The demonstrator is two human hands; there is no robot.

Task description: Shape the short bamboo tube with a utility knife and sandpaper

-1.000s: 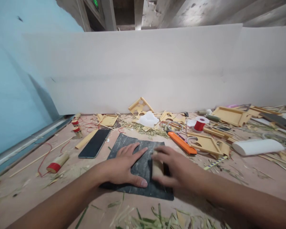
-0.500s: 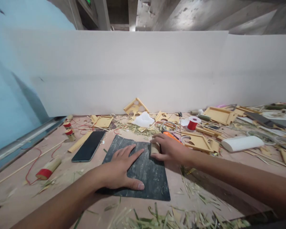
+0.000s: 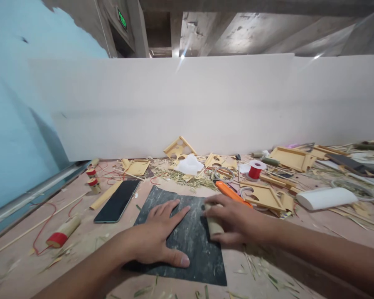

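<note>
A dark grey sheet that looks like sandpaper (image 3: pixel 191 249) lies flat on the table. My left hand (image 3: pixel 158 234) rests on it, palm down, with fingers spread and nothing held. At the sheet's right side, my right hand (image 3: pixel 237 220) is closed around a short piece of bamboo (image 3: pixel 214 220), which lies on its side against the sheet. The fingers cover part of the bamboo, and the hand is slightly blurred. Just beyond the right hand is an orange utility knife (image 3: pixel 230 193).
Left of the sheet are a black phone (image 3: pixel 116 201) and a bamboo piece banded in red (image 3: pixel 64 232). A red thread spool (image 3: pixel 255 169), a white half-round block (image 3: pixel 327 198) and a wooden frame (image 3: pixel 264 197) lie to the right. Behind stands a white panel (image 3: pixel 187 104).
My right hand has drawn the bamboo piece nearer to me along the sheet's right side. The left hand stays in place on the sheet. The view has tilted up slightly.
</note>
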